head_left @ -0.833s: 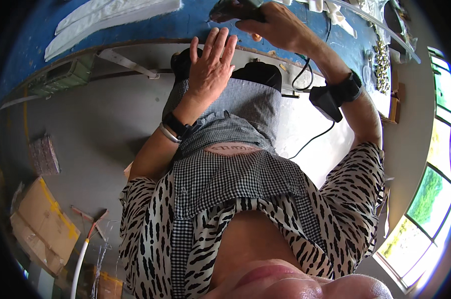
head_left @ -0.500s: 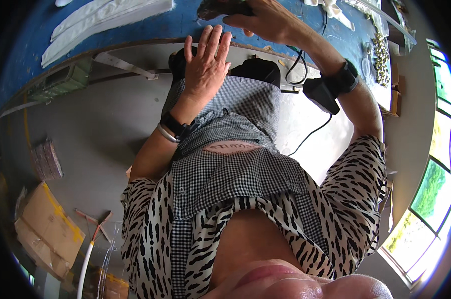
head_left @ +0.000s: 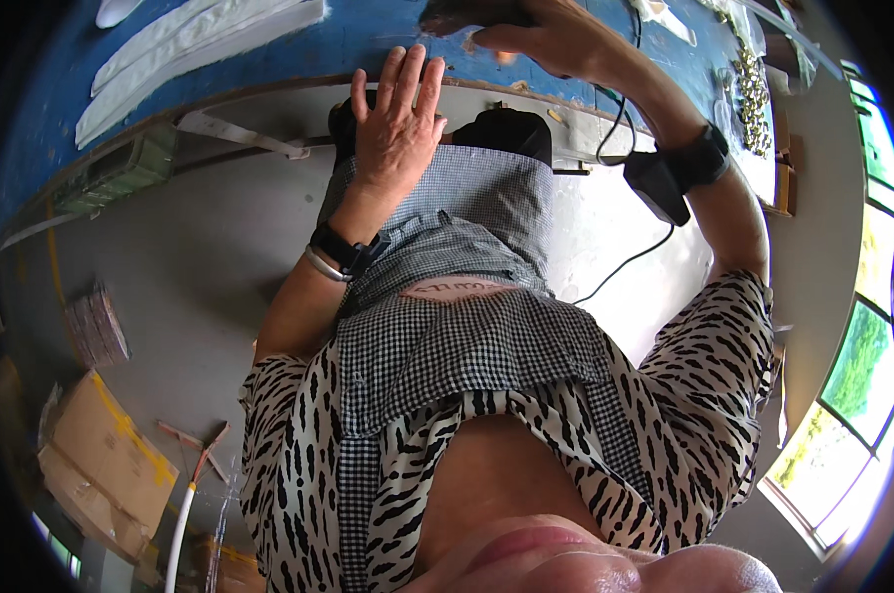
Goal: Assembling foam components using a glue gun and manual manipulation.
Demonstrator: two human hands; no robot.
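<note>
My left hand (head_left: 397, 133) is held palm down at the table's near edge, fingers stretched and slightly spread, with nothing in it. At the upper edge of the view, my right hand (head_left: 546, 38) is closed over a dark, rounded object (head_left: 452, 16) on the blue table (head_left: 368, 54). Its upper part is cut off by the view, so its kind does not show. To the left, long folded strips of white cloth (head_left: 200, 59) lie on the tabletop. A piece of white cloth (head_left: 667, 20) lies beyond my right forearm.
Metal chains (head_left: 753, 99) and clear plastic bags lie at the table's right end. Black cable (head_left: 625, 259) runs from the device on my right wrist. Below left are a cardboard box (head_left: 106, 455) and a white pole (head_left: 180, 539); windows (head_left: 862, 366) are at right.
My right hand and the dark object have shifted a little to the right. My left hand has moved slightly left, still with its fingers stretched.
</note>
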